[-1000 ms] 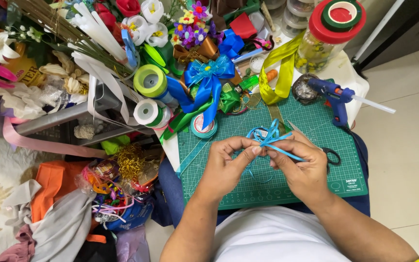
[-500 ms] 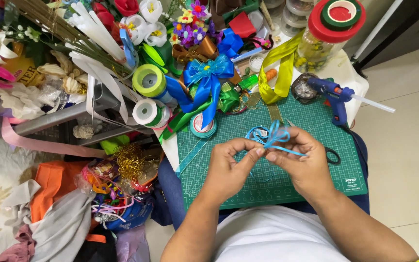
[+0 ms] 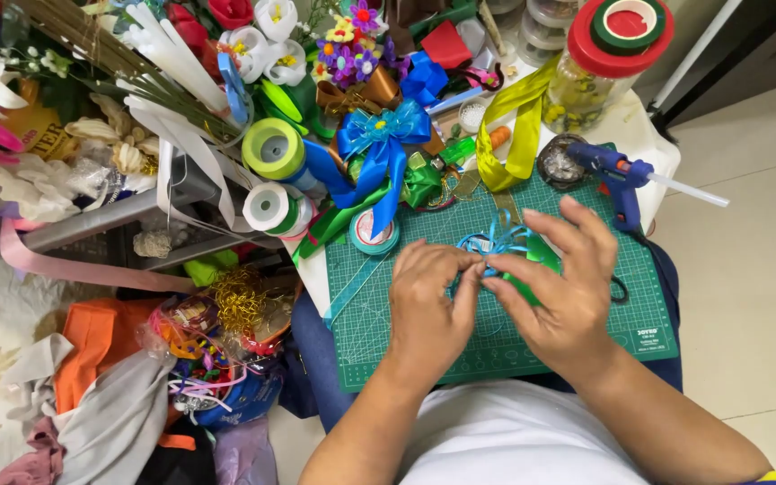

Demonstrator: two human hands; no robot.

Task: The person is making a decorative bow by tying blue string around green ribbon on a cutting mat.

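Note:
Both my hands work over a green cutting mat (image 3: 424, 359) on my lap. My left hand (image 3: 430, 305) and my right hand (image 3: 560, 289) meet fingertip to fingertip, pinching a thin light-blue ribbon (image 3: 494, 241) that loops up just beyond my fingers. A green piece (image 3: 539, 256) shows under my right fingers; I cannot tell what it is. A small roll of tape (image 3: 373, 230) lies on the mat to the left of my left hand.
A blue glue gun (image 3: 619, 175) lies at the mat's far right corner. A finished blue bow (image 3: 379, 135), yellow ribbon (image 3: 514, 135), two green-and-white ribbon spools (image 3: 273, 148), artificial flowers (image 3: 253, 27) and a red-lidded jar (image 3: 604, 54) crowd the back. Fabric and bags (image 3: 136, 395) pile at left.
My hands have moved slightly forward and lower onto the mat, and my right fingers have spread over the ribbon. The ribbon loops now show beyond my fingertips.

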